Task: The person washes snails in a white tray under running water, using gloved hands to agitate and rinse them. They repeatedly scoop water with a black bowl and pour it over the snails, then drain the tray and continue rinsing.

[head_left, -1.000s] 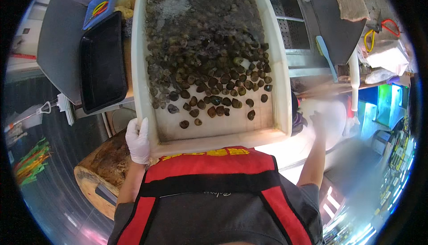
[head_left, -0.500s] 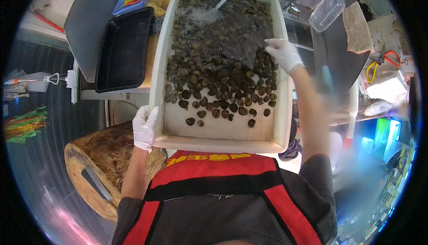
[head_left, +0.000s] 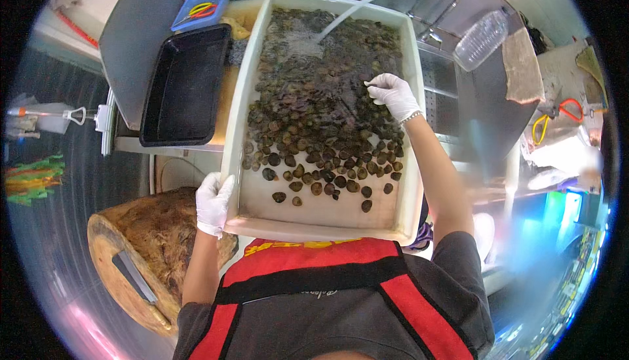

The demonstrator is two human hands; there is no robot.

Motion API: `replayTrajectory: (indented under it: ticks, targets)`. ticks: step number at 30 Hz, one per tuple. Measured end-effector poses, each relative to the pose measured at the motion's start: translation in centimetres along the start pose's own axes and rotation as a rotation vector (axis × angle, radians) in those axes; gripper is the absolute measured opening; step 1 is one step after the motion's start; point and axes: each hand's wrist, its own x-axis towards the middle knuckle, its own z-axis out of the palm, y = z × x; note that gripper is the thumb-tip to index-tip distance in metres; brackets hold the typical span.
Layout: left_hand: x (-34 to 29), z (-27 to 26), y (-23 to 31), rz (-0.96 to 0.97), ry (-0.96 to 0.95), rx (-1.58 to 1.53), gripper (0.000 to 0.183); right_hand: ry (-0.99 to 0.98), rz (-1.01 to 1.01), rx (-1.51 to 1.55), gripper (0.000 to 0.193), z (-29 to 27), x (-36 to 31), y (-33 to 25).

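A big white tub of shallow water stands before me, its floor largely covered by dark snails in their round shells. They crowd together toward the far end, with a few scattered near me. My left hand, in a white glove, is closed on the tub's left rim by the near corner. Over the right half of the snails is my right hand, also gloved, fingers pinched together; whatever they hold, if anything, is too small to make out. A pale hose runs bubbling water into the far end.
A black tray lies left of the tub, with a blue basket behind it. At the right are a sink, a clear plastic container and scissors. A wood block bearing a cleaver stands lower left.
My right hand has moved left and a little nearer, from the tub's right wall to over the snails. My left hand stays on the rim. The whole view has shifted slightly.
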Motion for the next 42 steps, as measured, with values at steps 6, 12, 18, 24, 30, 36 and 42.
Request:
replayTrajectory:
  ticks: [6,12,18,24,30,36,42]
  targets:
    - [-0.3,0.1,2.6,-0.058,0.055,-0.166,0.008,-0.056,-0.049,0.515,0.022,0.0,-4.2,-2.2]
    - [0.1,0.1,2.6,-0.072,0.045,-0.213,0.007,-0.054,-0.076,0.802,0.021,-1.2,-7.3,-2.5]
    - [-0.2,0.2,0.5,-0.241,0.039,-0.369,0.005,0.264,-0.085,0.968,0.013,-5.9,-15.5,1.8]
    - [-0.3,0.1,0.8,-0.267,0.047,-0.394,0.005,0.677,0.145,0.629,0.015,-8.9,-26.4,14.0]
    - [0.1,0.0,1.4,-0.236,0.026,-0.333,0.007,0.695,0.718,0.129,0.023,-9.1,-33.4,33.9]
    - [-0.2,-0.2,0.7,-0.222,0.049,-0.316,0.008,0.692,0.575,0.15,0.03,-11.7,-27.9,24.1]
    - [0.0,0.0,0.8,-0.231,0.031,-0.336,0.008,0.465,-0.024,-0.082,0.034,-8.4,-19.1,3.4]
